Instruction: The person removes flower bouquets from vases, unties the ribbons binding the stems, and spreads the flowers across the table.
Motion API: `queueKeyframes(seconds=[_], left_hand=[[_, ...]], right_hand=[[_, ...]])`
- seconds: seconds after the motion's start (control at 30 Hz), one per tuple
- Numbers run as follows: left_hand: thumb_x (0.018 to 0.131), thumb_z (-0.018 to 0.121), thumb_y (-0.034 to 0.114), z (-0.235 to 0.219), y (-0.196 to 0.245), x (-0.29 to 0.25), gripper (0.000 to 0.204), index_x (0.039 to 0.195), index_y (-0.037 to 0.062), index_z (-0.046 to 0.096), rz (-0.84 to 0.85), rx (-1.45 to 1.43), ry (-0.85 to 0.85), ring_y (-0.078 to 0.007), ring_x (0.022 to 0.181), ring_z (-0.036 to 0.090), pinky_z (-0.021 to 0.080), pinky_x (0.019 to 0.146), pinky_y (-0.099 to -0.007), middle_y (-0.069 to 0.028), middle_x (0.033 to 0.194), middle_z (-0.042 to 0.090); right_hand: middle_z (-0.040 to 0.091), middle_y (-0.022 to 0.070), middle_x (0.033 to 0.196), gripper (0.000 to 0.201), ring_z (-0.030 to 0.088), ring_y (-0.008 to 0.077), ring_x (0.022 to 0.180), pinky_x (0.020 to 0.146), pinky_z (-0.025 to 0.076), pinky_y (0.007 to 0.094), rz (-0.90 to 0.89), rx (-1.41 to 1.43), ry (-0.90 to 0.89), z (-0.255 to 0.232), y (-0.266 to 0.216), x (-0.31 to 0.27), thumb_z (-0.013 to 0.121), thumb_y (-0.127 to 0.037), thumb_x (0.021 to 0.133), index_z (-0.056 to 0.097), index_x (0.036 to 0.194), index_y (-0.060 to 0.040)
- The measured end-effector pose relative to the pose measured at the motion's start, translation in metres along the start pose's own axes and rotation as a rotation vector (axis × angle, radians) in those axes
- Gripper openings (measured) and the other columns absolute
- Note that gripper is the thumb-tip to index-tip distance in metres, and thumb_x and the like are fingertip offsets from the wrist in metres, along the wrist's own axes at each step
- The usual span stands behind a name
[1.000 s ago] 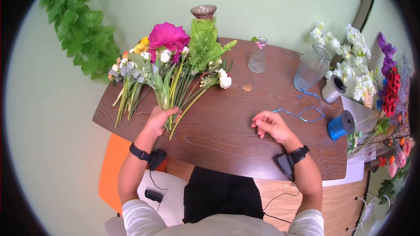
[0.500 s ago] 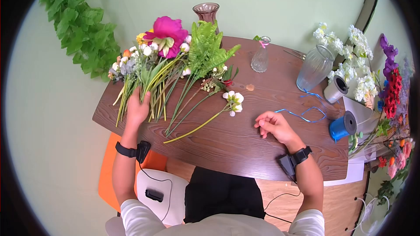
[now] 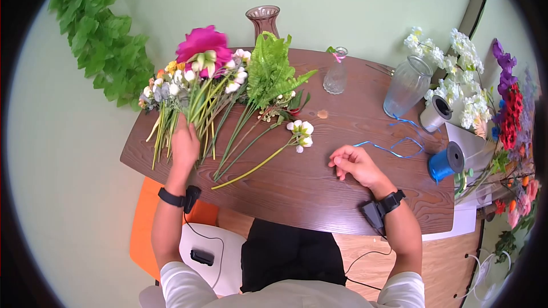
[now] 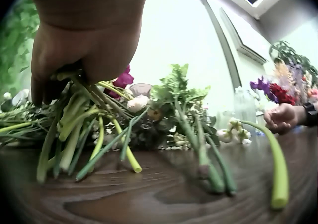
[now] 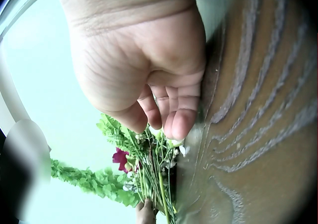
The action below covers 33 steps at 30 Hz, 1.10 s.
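My left hand (image 3: 185, 144) grips a cluster of green flower stems (image 4: 74, 117) at the left of the table, fingers and thumb curled round them. Above that hand in the head view stand a large magenta flower (image 3: 204, 48) and small white blooms (image 3: 237, 77). Just right of it lie a green fern (image 3: 268, 71) and a white flower (image 3: 301, 132) on a curved yellow-green stem. My right hand (image 3: 357, 164) rests by the table's front right, fingers loosely curled and holding nothing; the right wrist view shows its palm side.
A blue ribbon spool (image 3: 445, 161), white ribbon spool (image 3: 436, 115) and clear glass vase (image 3: 407, 85) stand on the right. A small glass bottle (image 3: 335, 77) and purple vase (image 3: 264, 18) are toward the back. Loose blue ribbon (image 3: 394, 151) trails near my right hand.
My left hand has moved left, away from the fern and white flower, which now lie spread on the table. The magenta flower has tilted and shifted left. My right hand stays put.
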<state>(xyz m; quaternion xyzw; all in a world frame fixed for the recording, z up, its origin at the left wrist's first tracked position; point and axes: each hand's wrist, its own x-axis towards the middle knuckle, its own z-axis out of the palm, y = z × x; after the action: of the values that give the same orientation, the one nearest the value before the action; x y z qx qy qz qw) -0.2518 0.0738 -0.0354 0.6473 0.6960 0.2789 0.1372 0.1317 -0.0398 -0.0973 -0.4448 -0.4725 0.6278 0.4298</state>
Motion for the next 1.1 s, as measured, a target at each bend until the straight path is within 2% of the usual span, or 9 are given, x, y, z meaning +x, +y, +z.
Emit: queueKeyframes(seconds=[0.03,0.1,0.23,0.37,0.47,0.6,0.7,0.87,1.1], left_hand=[[0.087,0.043,0.008,0.010,-0.007,-0.003,0.042,0.122,-0.0150,0.037,0.001,0.002,-0.003,-0.0430,0.113,0.044,0.036,0.095,-0.0420,-0.0378,0.117,0.043],[0.086,0.046,0.007,0.029,-0.016,-0.012,0.044,0.122,-0.0160,0.036,0.484,0.207,0.191,-0.0462,0.117,0.038,0.033,0.098,-0.0434,-0.0387,0.124,0.036],[0.090,0.045,0.023,0.035,-0.002,-0.035,0.050,0.128,-0.0089,0.036,0.519,0.361,-0.033,-0.0401,0.131,0.017,0.016,0.106,-0.0468,-0.0306,0.139,0.019],[0.091,0.041,0.036,0.030,-0.008,-0.031,0.054,0.131,-0.0011,0.038,0.543,0.243,-0.252,-0.0391,0.132,0.016,0.012,0.105,-0.0502,-0.0318,0.138,0.019],[0.090,0.037,0.045,0.023,-0.017,-0.022,0.048,0.133,0.0234,0.040,0.332,0.280,-0.299,-0.0370,0.134,0.012,0.008,0.106,-0.0516,-0.0317,0.138,0.020],[0.086,0.044,0.049,0.010,-0.031,-0.004,0.053,0.132,0.0224,0.041,0.294,0.191,-0.342,-0.0368,0.134,0.011,0.007,0.103,-0.0573,-0.0324,0.138,0.019],[0.084,0.055,0.038,0.010,-0.051,0.017,0.049,0.129,0.0190,0.047,0.311,-0.171,-0.362,-0.0374,0.132,0.020,0.020,0.105,-0.0464,-0.0319,0.137,0.024],[0.079,0.061,0.019,0.009,-0.020,-0.013,0.033,0.105,-0.0009,0.059,0.435,-0.102,0.096,-0.0340,0.107,0.048,0.035,0.094,-0.0396,-0.0196,0.107,0.054],[0.080,0.061,0.029,0.019,0.019,-0.068,0.074,0.135,-0.0026,0.024,0.647,0.364,-0.416,-0.0429,0.132,0.013,0.018,0.106,-0.0448,-0.0310,0.140,0.010]], right_hand=[[0.062,0.0079,0.085,0.016,0.054,0.0083,0.061,0.053,0.048,0.0227,0.003,0.003,-0.009,0.000,0.001,0.000,0.056,-0.013,0.087,0.055,0.097,-0.0001],[0.062,0.0086,0.085,0.015,0.054,0.0086,0.061,0.053,0.048,0.0228,0.004,-0.008,-0.002,0.002,0.000,0.000,0.056,-0.012,0.087,0.056,0.096,-0.0001],[0.062,0.0094,0.086,0.014,0.055,0.0087,0.060,0.052,0.048,0.0229,-0.002,-0.032,0.005,0.002,0.000,0.000,0.055,-0.012,0.087,0.056,0.095,-0.0002],[0.062,0.0095,0.085,0.014,0.054,0.0087,0.060,0.052,0.048,0.0229,0.001,-0.029,0.012,0.002,0.000,0.000,0.055,-0.012,0.087,0.056,0.095,-0.0002],[0.061,0.0069,0.084,0.015,0.054,0.0083,0.061,0.054,0.048,0.0226,0.023,-0.032,0.007,0.003,-0.002,0.000,0.056,-0.012,0.087,0.055,0.096,0.0000],[0.062,0.0083,0.084,0.015,0.054,0.0089,0.061,0.053,0.048,0.0231,-0.003,-0.053,0.007,0.003,0.000,-0.001,0.056,-0.012,0.087,0.056,0.096,0.0004],[0.062,0.0095,0.084,0.014,0.055,0.0096,0.060,0.052,0.048,0.0234,-0.007,-0.056,0.021,0.003,-0.001,0.000,0.055,-0.011,0.087,0.056,0.094,0.0006],[0.062,0.0094,0.084,0.013,0.055,0.0095,0.060,0.052,0.048,0.0235,-0.019,-0.058,0.013,0.003,-0.001,0.000,0.055,-0.011,0.088,0.056,0.094,0.0005],[0.062,0.0088,0.084,0.013,0.054,0.0094,0.060,0.053,0.048,0.0235,-0.007,-0.048,0.012,0.002,0.002,0.000,0.055,-0.010,0.087,0.056,0.095,0.0005]])
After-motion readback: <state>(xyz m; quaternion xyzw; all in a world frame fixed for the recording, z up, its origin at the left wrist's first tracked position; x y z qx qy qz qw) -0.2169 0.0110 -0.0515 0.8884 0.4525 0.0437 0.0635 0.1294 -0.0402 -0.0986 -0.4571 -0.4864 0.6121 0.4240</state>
